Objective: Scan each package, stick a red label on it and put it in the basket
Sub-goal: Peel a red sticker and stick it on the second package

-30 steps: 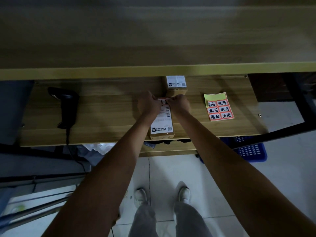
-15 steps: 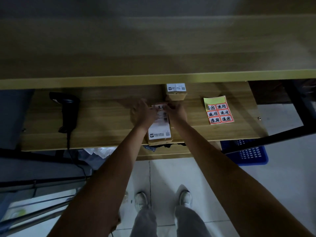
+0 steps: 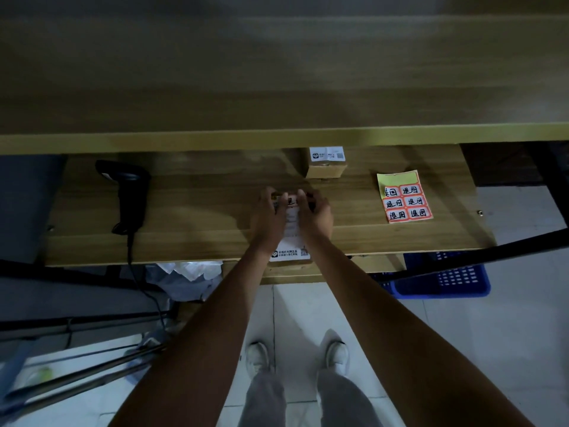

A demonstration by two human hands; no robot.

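Note:
A long brown package (image 3: 291, 243) with a white shipping label lies lengthwise on the wooden shelf (image 3: 197, 217), its near end over the front edge. A red label (image 3: 291, 201) sits at its far end. My left hand (image 3: 268, 215) holds the package's left side and my right hand (image 3: 316, 214) its right side, thumbs by the red label. The hands hide the middle of the package. A second, smaller package (image 3: 326, 164) stands just behind. The sheet of red labels (image 3: 405, 201) lies to the right. The blue basket (image 3: 449, 280) stands on the floor under the shelf's right end.
A black handheld scanner (image 3: 129, 195) lies on the shelf's left part, its cable hanging over the front edge. A higher wooden tabletop (image 3: 277, 137) overhangs the back of the shelf. Crumpled plastic (image 3: 184, 272) and metal bars are below left. A black frame bar (image 3: 492, 251) crosses above the basket.
Both hands have shifted from the package's far end onto its sides. The red label now shows between the thumbs. The package lies slightly nearer to me.

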